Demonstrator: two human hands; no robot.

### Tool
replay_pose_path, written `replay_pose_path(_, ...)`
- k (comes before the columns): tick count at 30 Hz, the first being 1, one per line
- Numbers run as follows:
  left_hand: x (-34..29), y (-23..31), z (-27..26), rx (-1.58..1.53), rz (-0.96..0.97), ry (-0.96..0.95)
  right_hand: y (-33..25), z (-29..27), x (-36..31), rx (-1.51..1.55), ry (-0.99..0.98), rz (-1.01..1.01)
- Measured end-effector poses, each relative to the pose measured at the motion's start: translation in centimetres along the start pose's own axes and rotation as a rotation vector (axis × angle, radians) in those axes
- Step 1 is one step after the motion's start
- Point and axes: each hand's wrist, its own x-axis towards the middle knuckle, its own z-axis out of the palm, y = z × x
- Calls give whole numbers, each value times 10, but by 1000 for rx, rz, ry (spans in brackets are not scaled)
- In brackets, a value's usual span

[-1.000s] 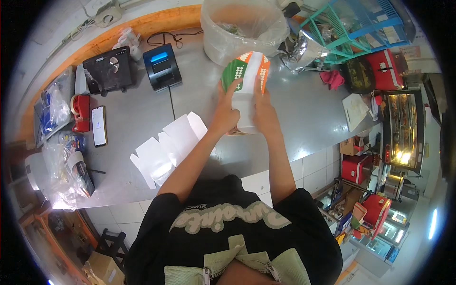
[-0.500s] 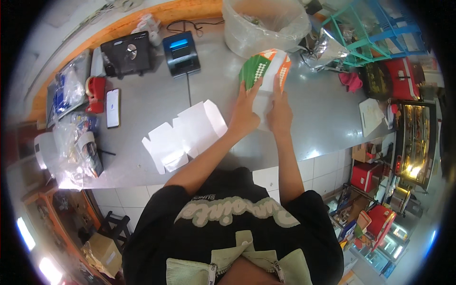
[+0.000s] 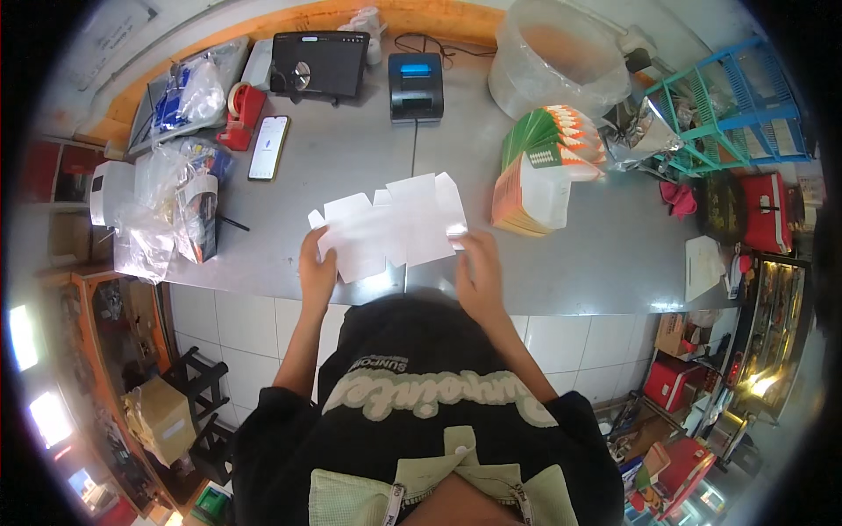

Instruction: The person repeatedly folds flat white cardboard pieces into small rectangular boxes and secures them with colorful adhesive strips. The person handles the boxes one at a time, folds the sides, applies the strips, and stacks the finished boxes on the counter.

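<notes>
Steel counter [image 3: 605, 254]: white carton blank [image 3: 386, 232] lay flat, unfolded; nested carton stack [image 3: 544, 188], already formed, stood at its two o'clock. Left hand [image 3: 317, 267], eight o'clock, right hand [image 3: 479, 270], four, sat half-curled at blank's edges; grip unclear.

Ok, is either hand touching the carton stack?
No, the left hand and right hand are at the white cardboard, the carton stack apart to their right.

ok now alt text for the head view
A person's left hand and right hand are at opposite ends of an unfolded white carton on a grey table. Nested orange-and-green cartons stand rightward; a phone lies leftward.
</notes>
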Motion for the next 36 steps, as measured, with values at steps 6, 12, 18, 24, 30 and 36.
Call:
replay_pose_path(6, -7, 13, 2, -424, -392, -47, 101, 79, 20, -289, 5, 378)
replay_pose_path(12, -11, 32, 5, -432, -366, -154, 54, 64, 32, -511, -126, 229)
replay_pose_path(18, -18, 46, 17, 337, 89, 36, 72, 46, 60, -150, -212, 589)
replay_pose_path(24, 34, 115, 7, 31, 466, -159, 20, -16, 97, 561, -457, 628)
replay_pose_path(30, 99, 180, 3, 130, 473, -816, -26, -51, 99, 379, -632, 191)
replay_pose_path(36, 42, 203, 47, 209, 963, -220, -26, -49, 86, 510, 36, 213)
